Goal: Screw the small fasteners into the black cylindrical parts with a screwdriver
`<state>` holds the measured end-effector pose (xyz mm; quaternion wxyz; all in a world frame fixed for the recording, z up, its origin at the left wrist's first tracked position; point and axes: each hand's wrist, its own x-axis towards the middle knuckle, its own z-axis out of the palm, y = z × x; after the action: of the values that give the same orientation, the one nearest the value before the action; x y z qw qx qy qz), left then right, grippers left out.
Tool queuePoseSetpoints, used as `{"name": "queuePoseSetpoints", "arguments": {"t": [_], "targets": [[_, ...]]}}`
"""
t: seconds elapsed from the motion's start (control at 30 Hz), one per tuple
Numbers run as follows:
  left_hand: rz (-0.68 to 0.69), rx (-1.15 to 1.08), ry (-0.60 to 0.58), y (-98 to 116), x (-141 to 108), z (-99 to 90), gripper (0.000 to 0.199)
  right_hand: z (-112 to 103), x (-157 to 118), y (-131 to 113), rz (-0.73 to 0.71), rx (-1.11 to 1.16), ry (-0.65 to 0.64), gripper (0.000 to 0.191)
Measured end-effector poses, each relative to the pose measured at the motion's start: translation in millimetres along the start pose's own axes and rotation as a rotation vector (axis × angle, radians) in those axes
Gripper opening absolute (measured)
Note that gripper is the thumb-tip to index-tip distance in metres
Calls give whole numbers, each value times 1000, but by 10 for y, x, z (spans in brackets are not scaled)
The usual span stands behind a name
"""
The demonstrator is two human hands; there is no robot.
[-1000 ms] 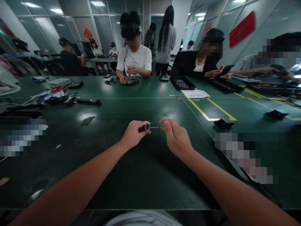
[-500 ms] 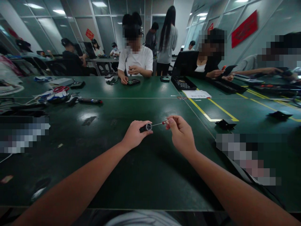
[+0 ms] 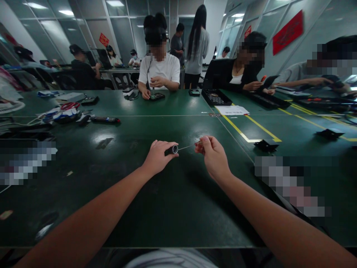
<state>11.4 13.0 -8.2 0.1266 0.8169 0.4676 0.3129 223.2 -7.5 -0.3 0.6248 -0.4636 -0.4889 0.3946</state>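
My left hand (image 3: 156, 159) is closed around a short black cylinder (image 3: 174, 149), its round, silver-rimmed end facing me and slightly right. My right hand (image 3: 214, 155) pinches a screwdriver (image 3: 186, 147) by its handle, which the fingers mostly cover. The thin metal shaft points left, its tip at the rim of the cylinder; whether the tip is inside or only against the rim I cannot tell. Both hands are held above the middle of the green table (image 3: 167, 208).
A black pen-like tool (image 3: 105, 120) and red-handled scissors or pliers (image 3: 70, 106) lie at the left. Small black folded pieces (image 3: 266, 145) sit to the right, beyond them a white paper (image 3: 232, 110). Across the table a person in a white shirt (image 3: 159, 70) handles a dark device (image 3: 157, 96).
The right fingers now cover more of the screwdriver's handle, of which more red showed before. The cylinder's open end has turned slightly. The whole view has shifted a little.
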Motion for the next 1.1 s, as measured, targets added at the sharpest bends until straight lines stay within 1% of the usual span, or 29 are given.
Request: {"name": "queuePoseSetpoints", "arguments": {"t": [0.27, 0.4, 0.5, 0.63, 0.7, 0.8, 0.87, 0.97, 1.1], "targets": [[3, -50, 9, 67, -14, -5, 36, 3, -46, -96, -133, -192, -37, 24], [-40, -99, 12, 68, -21, 0, 36, -14, -103, -160, -204, -302, -113, 21], [-46, -146, 7, 48, -27, 24, 36, -18, -156, -189, -217, -355, -138, 27], [-32, -174, 14, 22, -35, 58, 37, -6, -203, -233, -302, -477, -93, 37], [-27, -181, 17, 12, -38, 65, 36, -1, -210, -255, -358, -547, -108, 34], [-24, -180, 22, -3, -41, 63, 36, -3, -206, -272, -421, -601, -140, 26], [-22, -173, 23, -12, -43, 60, 36, -12, -198, -277, -428, -616, -155, 26], [-20, -160, 25, -15, -40, 60, 35, -26, -190, -293, -383, -630, -175, 27], [-1, -158, 22, -7, -29, 69, 33, -22, -198, -322, -370, -661, -167, 35]]}}
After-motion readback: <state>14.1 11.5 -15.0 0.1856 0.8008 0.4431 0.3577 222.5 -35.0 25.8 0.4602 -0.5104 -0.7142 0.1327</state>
